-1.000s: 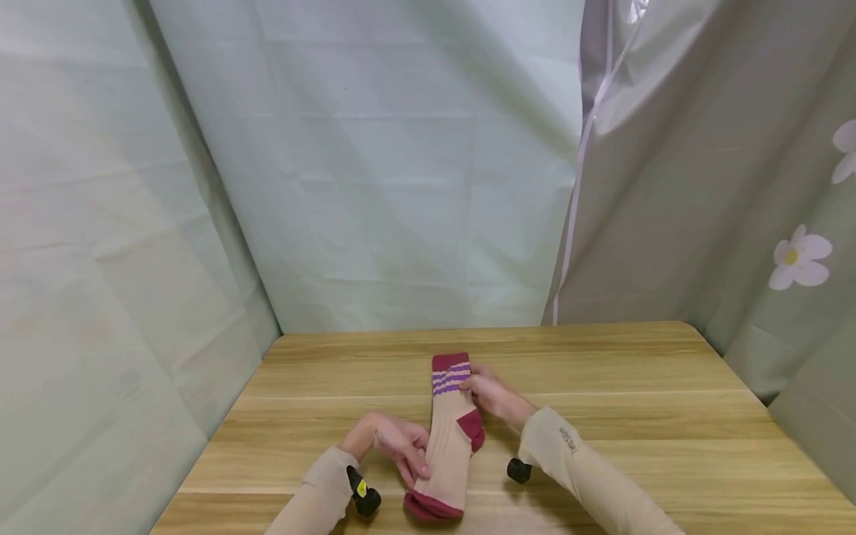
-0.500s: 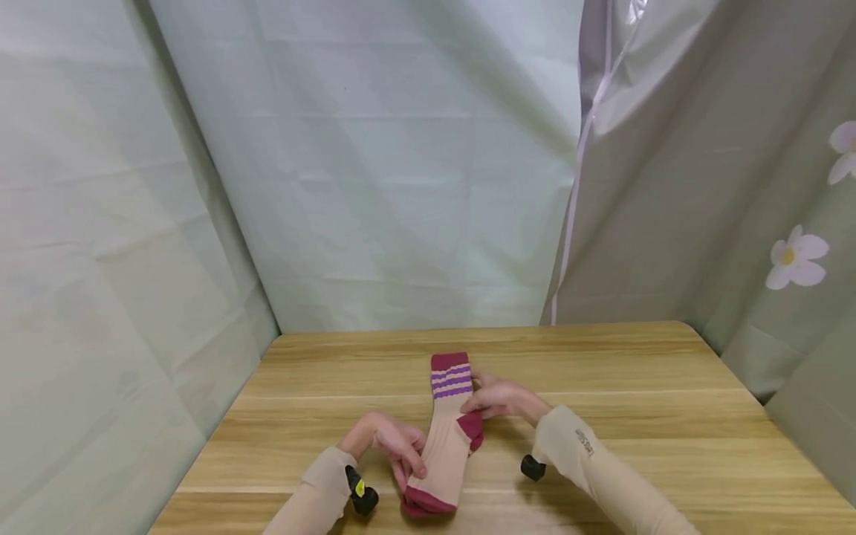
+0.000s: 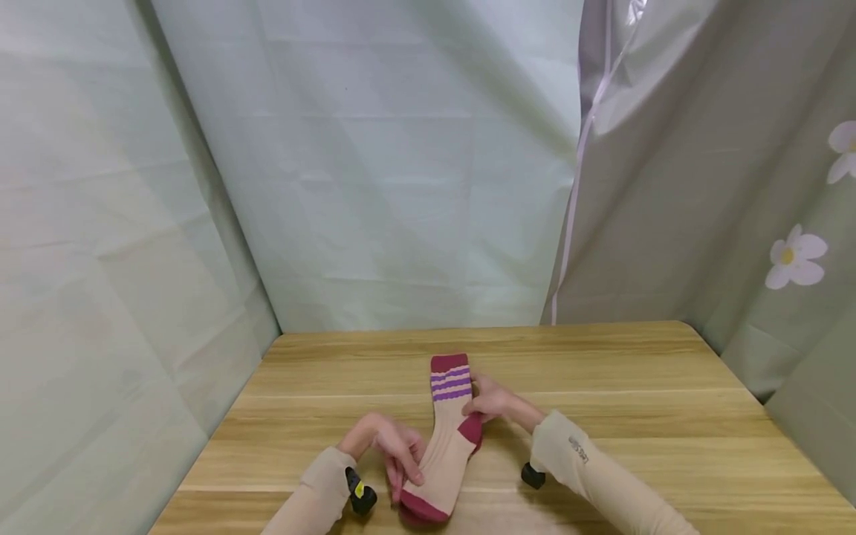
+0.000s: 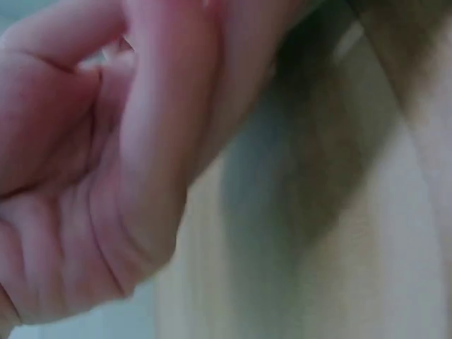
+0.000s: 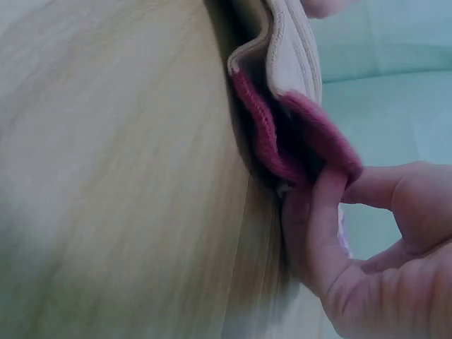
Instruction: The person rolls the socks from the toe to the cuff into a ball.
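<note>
Pale green draped sheets (image 3: 374, 186) are hanging behind a light wooden table (image 3: 635, 416), where a beige ribbed sock with maroon toe, heel and cuff and purple stripes (image 3: 446, 438) is lying near the front edge. The left hand (image 3: 393, 449) is resting its fingers, gently bent, on the sock's foot end. The right hand (image 3: 493, 401) is pinching the maroon heel (image 5: 296, 141) between its fingertips.

sock (image 3: 446, 431) on table (image 3: 635, 416) centre | left hand (image 3: 394, 449) at its left | right hand (image 3: 495, 401) at its right
</note>
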{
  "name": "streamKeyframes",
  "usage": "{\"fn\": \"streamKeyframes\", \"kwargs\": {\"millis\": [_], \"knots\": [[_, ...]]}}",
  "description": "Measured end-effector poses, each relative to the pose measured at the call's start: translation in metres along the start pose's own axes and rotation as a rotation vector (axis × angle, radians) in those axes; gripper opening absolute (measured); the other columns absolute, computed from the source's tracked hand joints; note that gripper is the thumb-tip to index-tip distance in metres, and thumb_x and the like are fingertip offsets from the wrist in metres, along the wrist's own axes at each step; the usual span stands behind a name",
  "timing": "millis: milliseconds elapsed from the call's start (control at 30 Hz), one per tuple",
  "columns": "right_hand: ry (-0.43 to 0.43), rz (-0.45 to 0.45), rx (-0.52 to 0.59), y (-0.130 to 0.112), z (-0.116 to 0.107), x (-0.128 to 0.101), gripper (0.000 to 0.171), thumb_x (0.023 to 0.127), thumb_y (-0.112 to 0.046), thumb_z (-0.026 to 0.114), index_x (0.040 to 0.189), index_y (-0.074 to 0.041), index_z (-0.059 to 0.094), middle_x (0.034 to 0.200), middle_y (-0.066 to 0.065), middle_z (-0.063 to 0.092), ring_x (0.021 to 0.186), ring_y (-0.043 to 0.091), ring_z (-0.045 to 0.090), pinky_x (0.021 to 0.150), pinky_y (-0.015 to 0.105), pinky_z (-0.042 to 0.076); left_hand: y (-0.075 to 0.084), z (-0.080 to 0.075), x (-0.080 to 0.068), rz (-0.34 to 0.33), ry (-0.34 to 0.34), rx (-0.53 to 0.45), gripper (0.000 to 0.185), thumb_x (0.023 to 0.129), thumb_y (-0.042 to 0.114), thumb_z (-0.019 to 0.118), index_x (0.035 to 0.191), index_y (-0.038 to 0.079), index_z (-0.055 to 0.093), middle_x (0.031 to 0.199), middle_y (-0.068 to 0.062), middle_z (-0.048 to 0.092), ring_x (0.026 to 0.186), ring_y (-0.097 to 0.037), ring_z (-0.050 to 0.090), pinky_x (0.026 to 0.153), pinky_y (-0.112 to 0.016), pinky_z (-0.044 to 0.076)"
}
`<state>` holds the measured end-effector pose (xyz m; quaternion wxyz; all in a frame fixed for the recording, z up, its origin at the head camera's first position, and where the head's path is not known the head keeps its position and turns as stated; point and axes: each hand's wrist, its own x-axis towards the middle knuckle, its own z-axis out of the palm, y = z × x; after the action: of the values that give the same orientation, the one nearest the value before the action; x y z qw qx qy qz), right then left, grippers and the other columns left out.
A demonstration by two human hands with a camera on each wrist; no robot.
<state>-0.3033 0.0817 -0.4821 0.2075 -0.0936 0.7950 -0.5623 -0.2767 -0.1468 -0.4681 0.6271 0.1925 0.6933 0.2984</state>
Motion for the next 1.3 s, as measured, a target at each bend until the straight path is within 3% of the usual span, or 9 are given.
{"fn": "streamKeyframes", "kwargs": {"millis": [100, 200, 333, 467, 600, 733, 933, 1100, 1300], "knots": [[0.041, -0.017, -0.075, -0.002, 0.003, -0.002, 0.075, 0.075, 0.01, 0.07, 0.139, 0.009, 0.032, 0.123, 0.031, 0.053, 0.085, 0.031, 0.067, 0.062, 0.041, 0.058, 0.005, 0.002, -0.003, -0.067, 0.056, 0.102, 0.029, 0.094, 0.01, 0.06, 0.071, -0.003, 0.068, 0.068, -0.024, 0.069, 0.053, -0.007, 0.065, 0.045, -0.013, 0.046], [0.082, -0.033, -0.169, -0.005, 0.005, -0.006, 0.075, 0.075, 0.007, 0.073, 0.139, 0.009, 0.033, 0.117, 0.031, 0.055, 0.081, 0.028, 0.066, 0.058, 0.037, 0.057, 0.007, 0.006, -0.003, -0.133, 0.107, 0.158, 0.028, 0.093, 0.014, 0.063, 0.08, -0.01, 0.071, 0.065, -0.018, 0.07, 0.051, -0.007, 0.064, 0.044, -0.014, 0.044], [0.128, -0.092, -0.289, -0.006, 0.006, -0.011, 0.08, 0.074, 0.002, 0.077, 0.14, 0.012, 0.032, 0.125, 0.033, 0.053, 0.098, 0.036, 0.063, 0.073, 0.044, 0.057, 0.006, 0.008, -0.001, -0.152, 0.127, 0.178, 0.027, 0.092, 0.014, 0.064, 0.087, -0.011, 0.072, 0.076, -0.025, 0.071, 0.052, -0.008, 0.064, 0.045, -0.014, 0.046], [0.161, -0.174, -0.418, -0.008, 0.007, -0.016, 0.083, 0.071, -0.002, 0.08, 0.139, 0.013, 0.034, 0.124, 0.031, 0.056, 0.109, 0.036, 0.058, 0.091, 0.049, 0.051, 0.004, 0.008, 0.001, -0.091, 0.092, 0.161, 0.027, 0.094, 0.009, 0.06, 0.094, -0.017, 0.068, 0.093, -0.038, 0.063, 0.054, -0.008, 0.065, 0.045, -0.013, 0.045], [0.137, -0.274, -0.544, -0.011, 0.006, -0.023, 0.069, 0.069, -0.001, 0.081, 0.127, 0.011, 0.045, 0.096, 0.02, 0.061, 0.08, 0.023, 0.055, 0.069, 0.034, 0.051, 0.003, 0.007, 0.003, 0.0, 0.082, 0.149, 0.026, 0.094, 0.004, 0.058, 0.098, -0.02, 0.065, 0.097, -0.042, 0.059, 0.056, -0.009, 0.067, 0.044, -0.011, 0.042], [0.077, -0.412, -0.676, -0.013, 0.005, -0.032, 0.039, 0.068, 0.0, 0.081, 0.099, 0.003, 0.057, 0.081, 0.011, 0.059, 0.07, 0.015, 0.049, 0.059, 0.024, 0.042, 0.003, 0.008, 0.003, 0.029, 0.11, 0.151, 0.023, 0.093, 0.004, 0.059, 0.095, -0.019, 0.066, 0.084, -0.034, 0.067, 0.053, -0.008, 0.066, 0.042, -0.011, 0.039], [-0.028, -0.456, -0.726, -0.013, 0.009, -0.048, 0.022, 0.075, 0.002, 0.073, 0.091, -0.003, 0.06, 0.076, 0.006, 0.062, 0.068, 0.008, 0.053, 0.06, 0.02, 0.043, 0.009, 0.019, 0.003, 0.069, 0.253, 0.269, 0.024, 0.089, 0.007, 0.066, 0.079, -0.015, 0.065, 0.052, 0.003, 0.062, 0.041, -0.001, 0.05, 0.041, -0.013, 0.034], [-0.07, -0.493, -0.752, -0.014, 0.011, -0.06, 0.019, 0.078, 0.0, 0.07, 0.095, -0.003, 0.061, 0.077, 0.005, 0.061, 0.069, 0.007, 0.052, 0.062, 0.018, 0.042, 0.014, 0.027, 0.0, 0.137, 0.383, 0.359, 0.021, 0.083, 0.004, 0.073, 0.068, -0.009, 0.065, 0.047, 0.005, 0.054, 0.038, -0.002, 0.046, 0.043, -0.014, 0.036], [-0.129, -0.504, -0.801, -0.014, 0.014, -0.071, 0.014, 0.084, -0.005, 0.068, 0.098, -0.003, 0.064, 0.077, 0.0, 0.058, 0.07, 0.003, 0.046, 0.062, 0.017, 0.042, 0.016, 0.031, -0.005, 0.226, 0.454, 0.415, 0.022, 0.081, 0.005, 0.074, 0.065, -0.006, 0.064, 0.047, 0.007, 0.051, 0.041, -0.004, 0.046, 0.045, -0.014, 0.035]]}}
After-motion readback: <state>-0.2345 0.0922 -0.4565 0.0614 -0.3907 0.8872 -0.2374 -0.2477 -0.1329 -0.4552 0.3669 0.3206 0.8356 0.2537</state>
